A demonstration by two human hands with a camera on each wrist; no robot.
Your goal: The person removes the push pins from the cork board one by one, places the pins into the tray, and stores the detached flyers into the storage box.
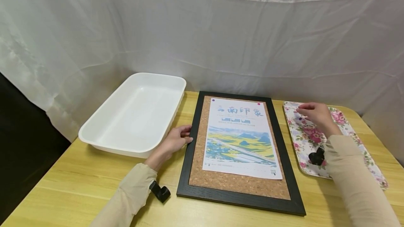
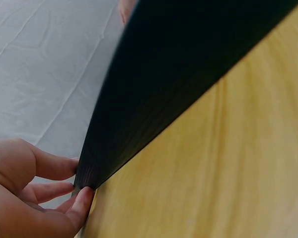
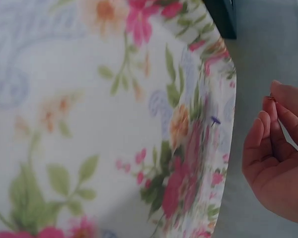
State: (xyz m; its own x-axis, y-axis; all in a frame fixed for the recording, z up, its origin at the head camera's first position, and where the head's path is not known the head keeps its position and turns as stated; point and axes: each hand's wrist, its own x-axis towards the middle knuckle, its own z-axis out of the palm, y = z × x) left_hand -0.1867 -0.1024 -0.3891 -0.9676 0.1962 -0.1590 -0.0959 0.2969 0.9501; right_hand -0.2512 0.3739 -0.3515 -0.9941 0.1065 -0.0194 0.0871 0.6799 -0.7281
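The right hand [image 1: 318, 116], pinching what looks like a pin [image 3: 271, 98] over the floral tray [image 1: 304, 137] at the corkboard's [image 1: 236, 182] three o'clock, should angle the tip outward, while the left hand [image 1: 176, 138], fingers relaxed against its nine-o'clock edge, braces the board.

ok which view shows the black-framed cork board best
The head view, showing all four corners of the black-framed cork board and its poster. The left wrist view catches only one dark side of the frame; the right wrist view, apparently just a corner.
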